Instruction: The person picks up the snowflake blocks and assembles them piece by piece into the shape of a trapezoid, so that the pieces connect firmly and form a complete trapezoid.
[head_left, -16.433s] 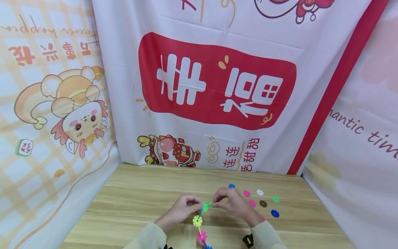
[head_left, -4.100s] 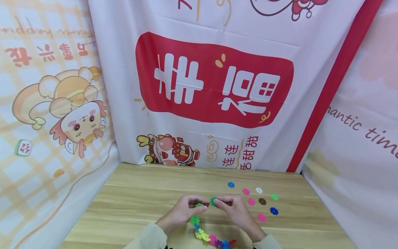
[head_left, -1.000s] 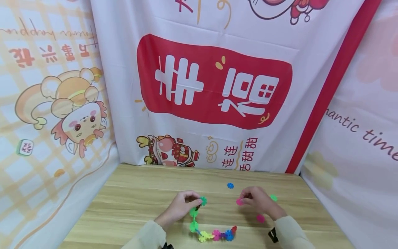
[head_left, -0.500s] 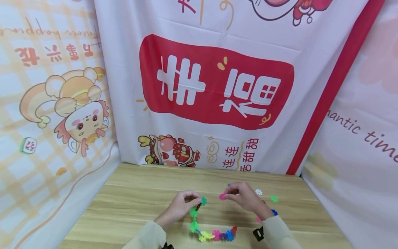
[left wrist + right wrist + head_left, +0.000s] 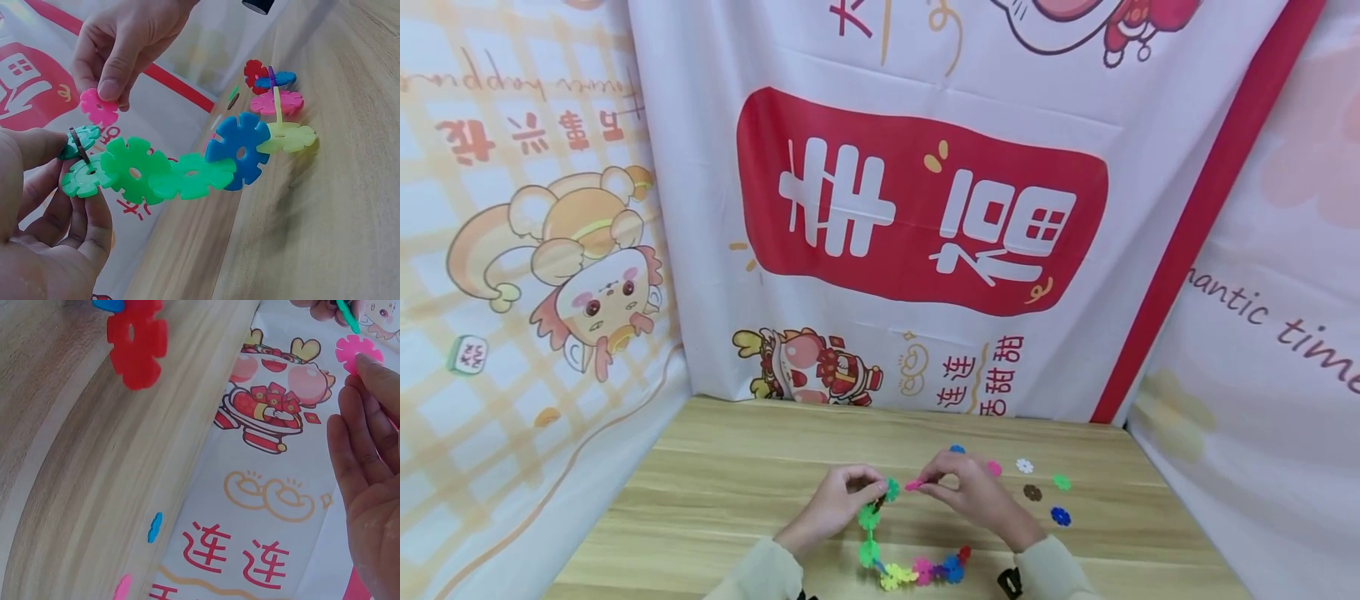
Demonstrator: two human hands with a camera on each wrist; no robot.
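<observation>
My left hand (image 5: 831, 507) pinches the upper end of a chain of notched plastic snowflake discs, close to a dark green disc (image 5: 892, 488). In the left wrist view a brown disc (image 5: 77, 144) stands edge-on between the dark green disc and a lighter green disc (image 5: 84, 180). From there the chain runs through green, a blue disc (image 5: 240, 134) and yellow to pink, purple, blue and a red disc (image 5: 964, 553) near the table. My right hand (image 5: 973, 500) pinches a pink snowflake disc (image 5: 913, 485) between thumb and fingers, a small gap right of the dark green one.
Loose discs lie on the wooden table (image 5: 737, 467) behind and right of my right hand: blue (image 5: 957, 449), pink (image 5: 994, 468), white (image 5: 1025, 466), brown (image 5: 1033, 493), green (image 5: 1062, 482) and dark blue (image 5: 1061, 517). Printed cloths (image 5: 700, 250) hang around the table's back and sides.
Over the last second my right hand has carried the pink disc leftward from the loose ones, turning it nearly edge-on. Compared with longer ago, the chain has gained brown and dark green discs.
</observation>
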